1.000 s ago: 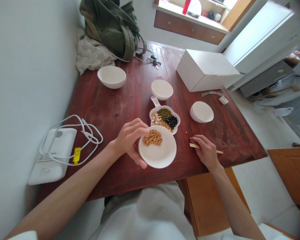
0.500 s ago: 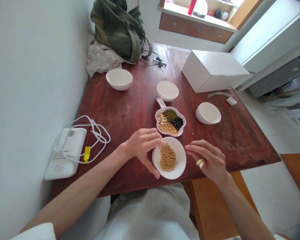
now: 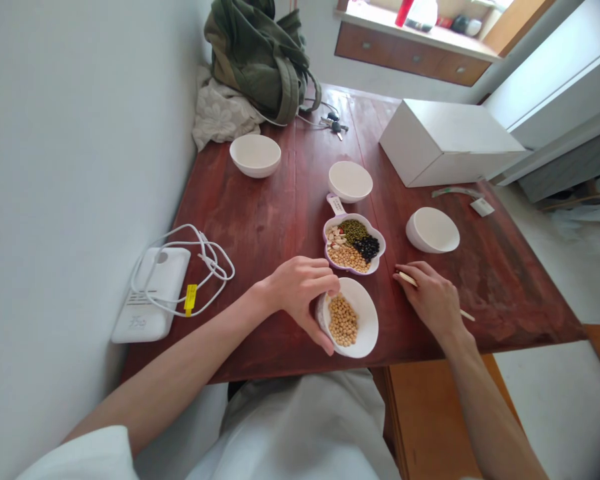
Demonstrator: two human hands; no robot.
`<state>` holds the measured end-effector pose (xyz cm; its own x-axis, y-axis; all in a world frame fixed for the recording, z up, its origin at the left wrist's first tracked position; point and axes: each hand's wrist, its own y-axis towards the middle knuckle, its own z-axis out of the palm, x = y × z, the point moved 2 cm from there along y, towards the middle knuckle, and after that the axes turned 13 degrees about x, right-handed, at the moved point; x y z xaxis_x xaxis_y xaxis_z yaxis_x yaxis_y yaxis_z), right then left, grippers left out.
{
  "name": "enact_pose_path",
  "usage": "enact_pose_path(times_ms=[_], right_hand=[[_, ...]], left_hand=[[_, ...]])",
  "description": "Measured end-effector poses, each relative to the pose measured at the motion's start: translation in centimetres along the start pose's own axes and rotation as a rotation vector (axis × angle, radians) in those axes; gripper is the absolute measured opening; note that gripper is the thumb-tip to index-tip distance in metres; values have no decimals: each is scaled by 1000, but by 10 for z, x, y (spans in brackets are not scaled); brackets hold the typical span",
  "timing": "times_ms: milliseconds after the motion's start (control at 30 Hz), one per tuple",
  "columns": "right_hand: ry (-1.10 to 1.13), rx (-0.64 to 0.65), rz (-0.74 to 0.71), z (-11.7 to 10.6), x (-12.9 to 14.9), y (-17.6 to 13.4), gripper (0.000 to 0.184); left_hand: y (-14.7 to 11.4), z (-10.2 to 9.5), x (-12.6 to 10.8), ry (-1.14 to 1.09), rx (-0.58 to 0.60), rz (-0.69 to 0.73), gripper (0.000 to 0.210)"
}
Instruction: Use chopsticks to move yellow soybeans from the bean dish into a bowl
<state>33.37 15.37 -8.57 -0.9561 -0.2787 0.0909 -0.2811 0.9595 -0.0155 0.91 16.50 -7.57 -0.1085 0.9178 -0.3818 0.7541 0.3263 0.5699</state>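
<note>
A white bowl [image 3: 366, 313] of soybeans [image 3: 343, 321] stands near the table's front edge, tipped slightly leftward. My left hand [image 3: 305, 293] grips its left rim, thumb outside and fingers over the top. Wooden chopsticks [image 3: 467, 315] are tucked in my closed right hand [image 3: 427, 297], sticking out on both sides. Its fingertips press together at the tabletop, right of the bowl; whether a bean is between them I cannot tell. Just behind the bowl lies a flower-shaped divided dish [image 3: 329, 233] with soybeans, black beans, green beans and pale flat seeds.
Three more white bowls stand behind and around: far left [image 3: 255, 155], behind the dish [image 3: 350, 181] and right [image 3: 433, 230]. A power bank [image 3: 147, 310] with a coiled cable lies left by the wall. Farther back are a green bag [image 3: 260, 60], keys [image 3: 336, 125] and a white box [image 3: 450, 143].
My right hand has moved away from the bowl's rim, rightward and back, down to the table where a loose bean lay. The bowl is tipped more to the left. The view has shifted slightly.
</note>
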Motion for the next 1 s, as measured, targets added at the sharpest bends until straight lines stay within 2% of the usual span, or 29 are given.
enact_pose_path(times_ms=[100, 200, 333, 400, 500, 667, 767, 867, 1000], right_hand=[[-7, 9, 2, 3, -2, 1, 23], [-10, 16, -25, -3, 4, 1, 22], [279, -146, -204, -33, 36, -12, 12], [372, -189, -301, -48, 55, -20, 17], [388, -97, -389, -53, 72, -23, 23], [267, 177, -389, -22, 73, -11, 32], [228, 236, -344, -10, 72, -4, 38], [165, 283, -322, -7, 74, 0, 39], [106, 273, -315, -7, 78, 2, 37]], left_hand=[[0, 0, 3, -36, 21, -62, 77], [-1, 1, 5, -60, 60, -120, 78], [-2, 1, 5, -69, 73, -122, 78], [-2, 1, 4, -65, 59, -90, 77], [-1, 1, 2, -53, 35, -45, 77], [-1, 1, 0, -24, 12, 11, 77], [-2, 2, 0, -7, 33, -1, 78], [-2, 2, 1, -7, 43, -10, 78], [-2, 2, 1, -3, 24, 11, 77]])
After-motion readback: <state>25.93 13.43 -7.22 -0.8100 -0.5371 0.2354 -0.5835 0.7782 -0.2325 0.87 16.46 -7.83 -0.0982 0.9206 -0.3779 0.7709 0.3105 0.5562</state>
